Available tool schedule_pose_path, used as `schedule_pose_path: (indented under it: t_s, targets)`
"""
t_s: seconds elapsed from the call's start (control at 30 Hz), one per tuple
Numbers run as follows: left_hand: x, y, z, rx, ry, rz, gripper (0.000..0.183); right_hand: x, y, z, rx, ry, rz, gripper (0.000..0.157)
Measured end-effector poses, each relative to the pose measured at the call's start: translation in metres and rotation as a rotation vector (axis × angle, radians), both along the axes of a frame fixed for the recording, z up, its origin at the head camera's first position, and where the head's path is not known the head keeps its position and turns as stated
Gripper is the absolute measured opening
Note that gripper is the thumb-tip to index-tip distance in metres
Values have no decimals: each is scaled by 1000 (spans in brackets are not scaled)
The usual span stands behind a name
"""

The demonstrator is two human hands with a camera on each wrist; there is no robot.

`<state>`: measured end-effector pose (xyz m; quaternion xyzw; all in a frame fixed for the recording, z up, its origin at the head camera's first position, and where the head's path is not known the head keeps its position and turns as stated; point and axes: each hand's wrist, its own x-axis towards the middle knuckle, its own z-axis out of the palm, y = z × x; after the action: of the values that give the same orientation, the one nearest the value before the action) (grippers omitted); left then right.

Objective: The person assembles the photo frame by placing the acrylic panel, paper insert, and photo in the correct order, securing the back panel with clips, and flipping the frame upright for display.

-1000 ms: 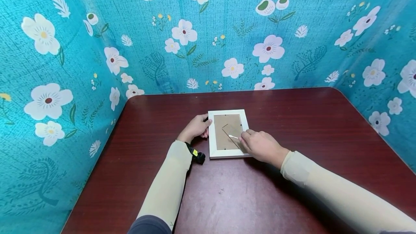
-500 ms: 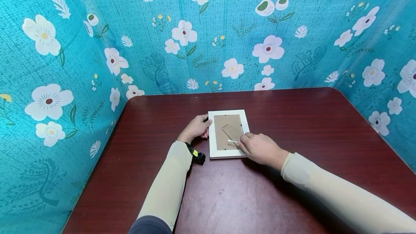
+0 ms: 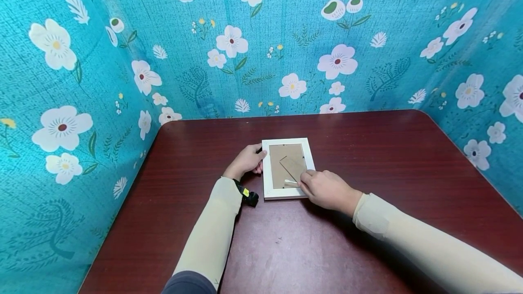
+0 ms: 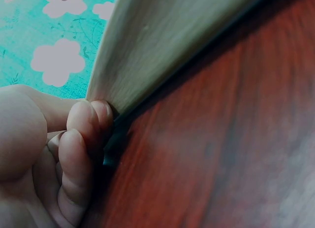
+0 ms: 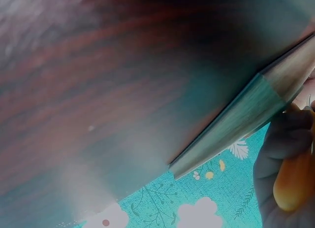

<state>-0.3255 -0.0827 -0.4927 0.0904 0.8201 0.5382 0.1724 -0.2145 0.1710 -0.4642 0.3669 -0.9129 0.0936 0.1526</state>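
A white picture frame [image 3: 267, 173] lies back side up on the table, its brown backing board [image 3: 282, 167] showing with a thin diagonal line across it. At its left edge my left hand [image 3: 247, 159] grips the rim, thumb on top; in the left wrist view its fingers [image 4: 76, 161] are curled against the frame's side [image 4: 147, 46]. My right hand [image 3: 327, 188] pinches a thin white-tipped stick, which looks like a cotton swab [image 3: 290, 182], over the lower right part of the backing. In the right wrist view, curled fingers [image 5: 290, 139] sit beside the frame; an orange rounded shape there is unclear.
The dark red-brown table [image 3: 196, 149] has a glossy top that reflects light. Blue flowered cloth [image 3: 261, 49] hangs behind it and along both sides. A black strap device [image 3: 249, 197] sits on my left wrist, close to the table.
My right hand has slid a little left and toward me, carrying the white tip lower over the backing board. My left hand and the picture frame stay where they were.
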Motion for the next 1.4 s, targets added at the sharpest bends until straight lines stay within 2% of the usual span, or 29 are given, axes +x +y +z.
schedule_pose_path:
  t_s: [0.33, 1.07, 1.4]
  targets:
    - [0, 0, 0, -3, -4, 3, 52, 3, -3, 1, 7, -14, -9, 27]
    - [-1, 0, -1, -26, -7, 15, 52, 5, -7, 2, 29, 2, 28, 23]
    - [-1, 0, -2, -26, -8, 13, 52, 4, -7, -1, 33, 17, 34, 26]
